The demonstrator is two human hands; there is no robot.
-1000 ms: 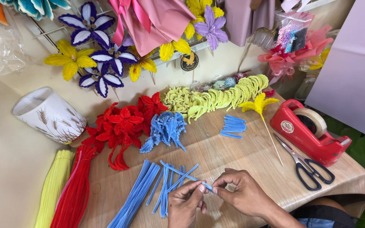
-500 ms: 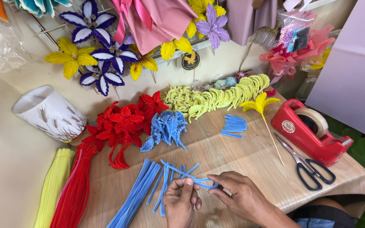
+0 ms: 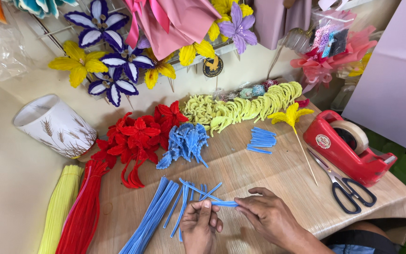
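**Both hands close on one blue stem at the worktop's near edge**

The wood-grain worktop [image 3: 269, 174] carries the craft supplies, ordered here by size. Paper and chenille flowers [image 3: 113, 61] fill the wall behind. A white patterned cup [image 3: 55, 124] lies tilted at far left, and a red tape dispenser [image 3: 348, 146] sits at right with black-handled scissors [image 3: 346, 186] just beside it. Red chenille flowers [image 3: 137, 136] and a row of yellow petal loops [image 3: 245, 106] run across the middle, with a cluster of blue petals [image 3: 184, 141] between them. Long yellow and red stems [image 3: 74, 214] lie at the left edge; loose blue stems [image 3: 158, 211] fan out near the hands.

Compared with a second ago, the hands have drawn closer together over the same spot. The left hand [image 3: 200, 226] now pinches a short blue chenille stem [image 3: 222, 203] between thumb and fingers [image 3: 206, 207], while the right hand [image 3: 271, 216] pinches its other end, fingers pressed together. The stem is off the worktop, held level between them, so the shaping appears under way.
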